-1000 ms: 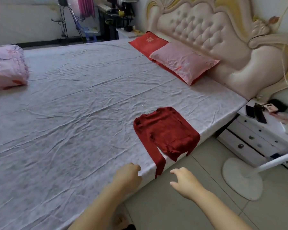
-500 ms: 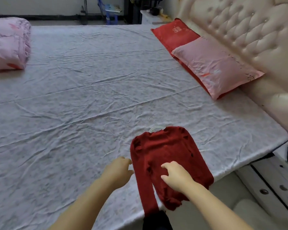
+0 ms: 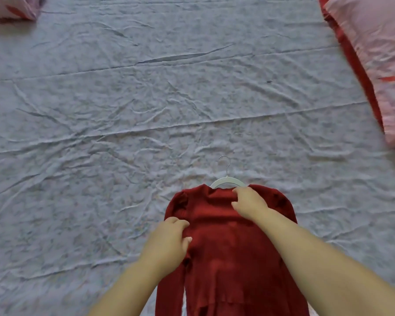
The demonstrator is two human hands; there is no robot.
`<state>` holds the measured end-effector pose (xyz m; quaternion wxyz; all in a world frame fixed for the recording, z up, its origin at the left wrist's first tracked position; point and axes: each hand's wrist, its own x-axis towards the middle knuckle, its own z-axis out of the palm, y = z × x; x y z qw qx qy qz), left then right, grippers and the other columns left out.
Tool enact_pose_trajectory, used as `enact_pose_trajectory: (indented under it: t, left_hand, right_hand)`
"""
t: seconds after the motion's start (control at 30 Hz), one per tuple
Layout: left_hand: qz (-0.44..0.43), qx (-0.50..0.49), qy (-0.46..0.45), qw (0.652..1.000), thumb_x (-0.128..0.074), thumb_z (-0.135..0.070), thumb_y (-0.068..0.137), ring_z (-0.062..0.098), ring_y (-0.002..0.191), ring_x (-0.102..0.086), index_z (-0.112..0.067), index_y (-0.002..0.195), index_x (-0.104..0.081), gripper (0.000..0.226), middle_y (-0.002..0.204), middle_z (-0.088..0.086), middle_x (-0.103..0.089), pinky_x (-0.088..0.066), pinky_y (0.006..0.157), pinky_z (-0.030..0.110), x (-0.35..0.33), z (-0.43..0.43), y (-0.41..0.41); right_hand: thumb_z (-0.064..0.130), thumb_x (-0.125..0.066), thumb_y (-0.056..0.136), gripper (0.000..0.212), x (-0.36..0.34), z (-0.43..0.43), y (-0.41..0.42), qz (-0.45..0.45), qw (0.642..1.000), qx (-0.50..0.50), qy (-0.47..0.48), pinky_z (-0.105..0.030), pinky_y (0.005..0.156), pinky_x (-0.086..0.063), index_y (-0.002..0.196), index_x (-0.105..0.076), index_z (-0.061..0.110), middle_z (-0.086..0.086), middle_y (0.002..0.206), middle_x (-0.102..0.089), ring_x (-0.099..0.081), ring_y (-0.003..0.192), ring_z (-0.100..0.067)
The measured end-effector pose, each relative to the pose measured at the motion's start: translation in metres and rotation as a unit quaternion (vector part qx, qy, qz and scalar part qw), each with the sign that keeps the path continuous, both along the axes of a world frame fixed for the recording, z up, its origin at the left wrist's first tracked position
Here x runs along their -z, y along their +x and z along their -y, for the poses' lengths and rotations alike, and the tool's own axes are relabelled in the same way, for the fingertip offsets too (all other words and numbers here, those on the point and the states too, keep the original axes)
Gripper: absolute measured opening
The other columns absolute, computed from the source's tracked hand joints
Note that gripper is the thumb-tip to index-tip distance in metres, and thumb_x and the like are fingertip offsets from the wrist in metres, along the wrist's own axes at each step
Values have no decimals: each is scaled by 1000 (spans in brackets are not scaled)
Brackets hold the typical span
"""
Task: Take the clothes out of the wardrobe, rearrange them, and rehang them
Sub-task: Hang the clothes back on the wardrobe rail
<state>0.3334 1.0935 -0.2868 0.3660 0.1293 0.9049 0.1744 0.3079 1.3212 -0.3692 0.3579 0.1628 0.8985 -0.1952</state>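
Note:
A dark red long-sleeved sweater [image 3: 226,252] lies flat on the bed, neck away from me, still on a white hanger [image 3: 228,180] whose metal hook points up the bed. My left hand [image 3: 169,242] pinches the sweater's cloth near its left armpit. My right hand [image 3: 249,202] lies on the collar just below the hanger, fingers curled into the cloth there. Both forearms reach in from the bottom edge and cover part of the sweater.
The bed is spread with a wrinkled pale lilac sheet [image 3: 146,110]. A pink pillow [image 3: 374,60] over a red one lies at the right edge. A pink rolled quilt [image 3: 7,8] shows at the top left corner.
I have leaned in over the bed. Both hands moved forward from the sweater's lower part up to its shoulder and collar and took hold of the cloth.

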Motion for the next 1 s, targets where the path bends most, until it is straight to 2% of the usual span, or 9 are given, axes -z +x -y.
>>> enact_pose_trajectory:
  t: [0.07,0.1,0.2,0.3,0.47,0.63,0.73,0.9,1.0]
  left_hand:
    - [10,-5,-10,1000,-48,-32,94,11,119,-46,-21,133,-46,41,129,-5,-46,-35,99,21,16,-4,-6]
    - [13,-7,-14,1000,-48,-32,94,11,118,-46,-22,133,-45,41,129,-5,-46,-35,98,20,23,-4,-8]
    - [20,-17,-24,999,-48,-32,94,10,119,-45,-22,133,-45,41,130,-7,-46,-35,99,20,42,-4,-12]
    - [24,-29,-36,999,-48,-33,93,9,119,-45,-23,132,-46,40,129,-7,-46,-35,99,22,54,-2,-11]
    - [29,-25,-50,998,-47,-34,93,9,117,-46,-25,130,-46,39,127,-8,-47,-36,99,24,55,5,2]
    - [11,-15,-34,999,-47,-36,92,7,117,-46,-28,131,-46,39,127,-11,-46,-35,99,22,36,9,13]
    - [-12,-12,-4,1000,-47,-36,93,6,118,-46,-28,132,-44,40,129,-12,-44,-35,99,22,16,8,17]
    - [-83,-12,93,992,-46,-33,94,0,123,-39,-32,138,-35,45,136,-18,-36,-27,97,9,-33,4,25]
    - [-149,-1,163,975,-51,-32,92,-1,125,-35,-33,140,-32,51,137,-20,-34,-19,95,3,-64,0,37]
  right_hand:
    - [14,-52,82,30,26,-5,-15,2,1000,-1,5,-34,84,-50,111,-60,10,-10,116,-61,-58,104,-29]
    - [14,-52,83,29,38,-7,-21,-1,1000,2,13,-34,83,-50,111,-59,10,-10,115,-60,-58,104,-29]
    - [13,-49,86,41,66,-10,-36,-29,999,-5,40,-39,91,-43,127,-47,12,-9,125,-49,-50,115,-30]
    - [16,-51,88,45,87,-12,-44,-40,998,4,53,-39,92,-41,131,-41,12,-10,127,-49,-48,118,-30]
    - [29,-58,89,39,91,-16,-40,-41,998,24,51,-38,94,-39,122,-51,9,-14,124,-47,-46,116,-31]
    - [28,-65,85,17,42,-19,-22,-89,995,43,-33,-31,67,-39,87,-61,11,-4,93,-49,-54,85,-24]
    - [26,-67,82,22,-7,-11,4,-126,989,55,-49,-34,61,-38,70,-57,11,3,73,-52,-52,72,-18]
    - [21,-71,78,25,-92,20,60,-213,961,147,-99,-18,62,-36,65,-53,32,12,73,-54,-50,72,-3]
    - [19,-73,74,27,-143,45,94,-262,942,189,-93,-17,63,-41,69,-54,37,14,72,-60,-54,74,1]
